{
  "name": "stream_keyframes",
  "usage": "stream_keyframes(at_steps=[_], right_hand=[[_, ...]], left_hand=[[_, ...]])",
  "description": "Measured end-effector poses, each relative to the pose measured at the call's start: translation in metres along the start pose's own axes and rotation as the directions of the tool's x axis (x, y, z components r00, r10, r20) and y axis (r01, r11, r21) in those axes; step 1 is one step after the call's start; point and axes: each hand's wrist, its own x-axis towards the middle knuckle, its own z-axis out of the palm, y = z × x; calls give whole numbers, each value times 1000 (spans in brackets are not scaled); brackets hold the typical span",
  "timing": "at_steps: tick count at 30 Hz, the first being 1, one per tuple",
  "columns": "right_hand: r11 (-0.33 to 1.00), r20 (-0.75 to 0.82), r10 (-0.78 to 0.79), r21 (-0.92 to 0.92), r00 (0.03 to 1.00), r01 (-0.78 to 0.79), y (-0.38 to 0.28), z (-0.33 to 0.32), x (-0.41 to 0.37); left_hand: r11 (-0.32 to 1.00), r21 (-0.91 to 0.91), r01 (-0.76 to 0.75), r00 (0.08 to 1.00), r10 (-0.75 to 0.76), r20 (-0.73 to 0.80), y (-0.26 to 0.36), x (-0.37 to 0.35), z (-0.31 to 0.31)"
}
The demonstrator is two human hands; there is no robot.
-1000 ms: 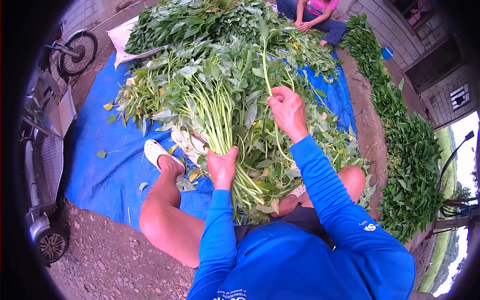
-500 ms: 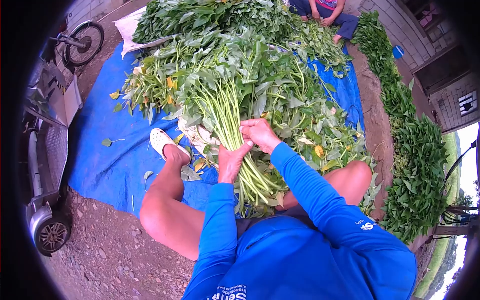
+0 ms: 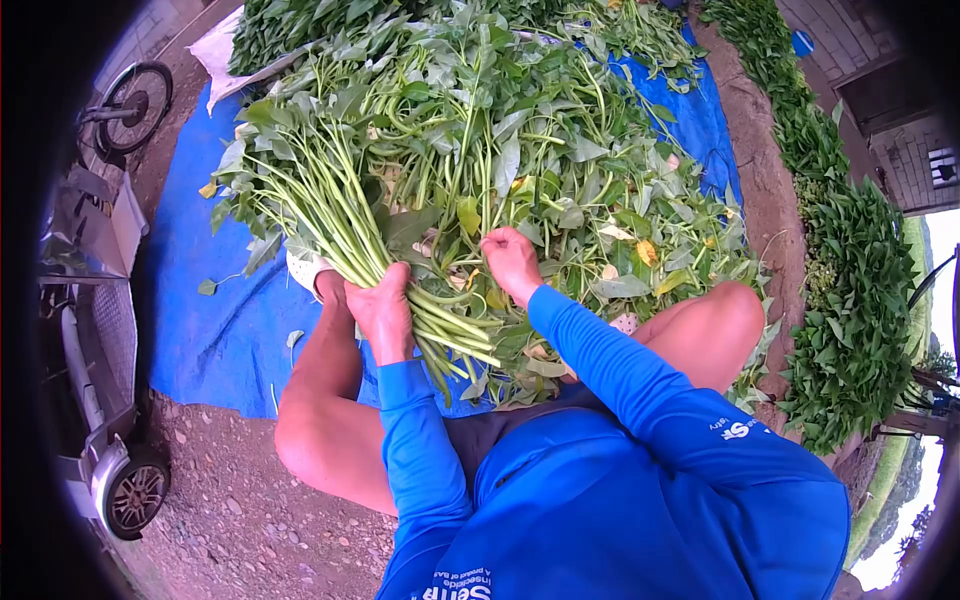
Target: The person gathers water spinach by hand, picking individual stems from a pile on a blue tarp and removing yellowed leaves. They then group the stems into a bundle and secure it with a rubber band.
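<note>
My left hand (image 3: 381,312) is closed around a thick bundle of long green stalks (image 3: 330,215), gripping it near the cut ends; the leafy tops fan out up and to the left. My right hand (image 3: 511,260) reaches into the loose heap of leafy greens (image 3: 560,150) just right of the bundle, fingers curled down among the stems; I cannot tell whether it holds one. Both arms wear blue sleeves. My bare knees flank the heap, and a white shoe (image 3: 298,270) shows under the bundle.
A blue tarp (image 3: 195,300) lies under the greens on gravel ground. A row of stacked leaves (image 3: 850,320) lines a low earth ridge on the right. A motorbike wheel (image 3: 128,120) and a vehicle part with a small wheel (image 3: 135,495) stand at left.
My left hand has swung the bundle to the left and tilted it. My right hand let go of the bundle and moved right into the loose heap. The view shifted downward.
</note>
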Motion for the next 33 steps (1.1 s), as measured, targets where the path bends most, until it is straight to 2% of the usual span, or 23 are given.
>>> stream_keyframes(at_steps=[1, 2, 5, 6, 9, 10, 12, 14, 17, 21, 23, 24, 25, 27, 30, 33], right_hand=[[980, -69, -103, -175, 992, 89, 30, 2, 26], [989, -27, -116, -97, 993, 113, 13, 1, 23], [990, 243, 121, 34, 963, -133, -20, 26, 19], [941, 239, 267, 143, 934, -306, -24, 43, 21], [844, 248, 443, 210, 862, -494, -26, 79, 46], [831, 224, 419, 296, 880, -471, -25, 84, 45], [940, 95, 299, 139, 949, -310, -23, 85, 44], [990, -14, 133, -52, 991, -134, -25, 78, 46], [996, -24, -59, 69, 998, 60, -27, 32, 34], [960, -13, -24, 280, 1000, 27, -58, -51, 14], [964, -70, -21, 263, 997, 38, -76, -83, 8], [980, -114, -34, 191, 993, 56, -81, -96, 8], [985, -206, -38, 155, 978, 71, -89, -105, 6], [967, -282, -199, 102, 939, 236, -87, -124, 18], [985, -310, -120, 85, 943, 153, -97, -154, 22], [937, -389, -77, 286, 918, 200, -130, -159, 2]], left_hand=[[999, -29, -27, 999, 25, -42, 10, 1, -2], [999, -26, -31, 999, 30, -46, 5, 8, -9], [1000, -15, -25, 998, 24, -56, 9, 16, -16], [1000, -11, -22, 998, 21, -53, 12, 17, -15], [1000, -2, 26, 999, -26, -34, 16, 18, -15], [1000, -4, 30, 999, -30, -37, 17, 16, -13], [999, -1, 33, 999, -33, -18, 20, 15, -12], [1000, 6, 17, 1000, -17, -7, 23, 13, -10], [999, 15, 43, 999, -43, 29, 36, 7, -4], [995, -47, 90, 994, -87, 63, 39, -2, 8], [992, -59, 111, 988, -103, 113, 23, 1, 6], [990, -57, 127, 984, -118, 133, 24, -1, 8], [988, -55, 142, 979, -133, 154, 25, -3, 9], [986, -53, 161, 973, -149, 175, 26, -8, 11], [985, -63, 159, 972, -144, 188, 25, -13, 15], [987, -40, 154, 967, -142, 210, 24, -14, 16]])
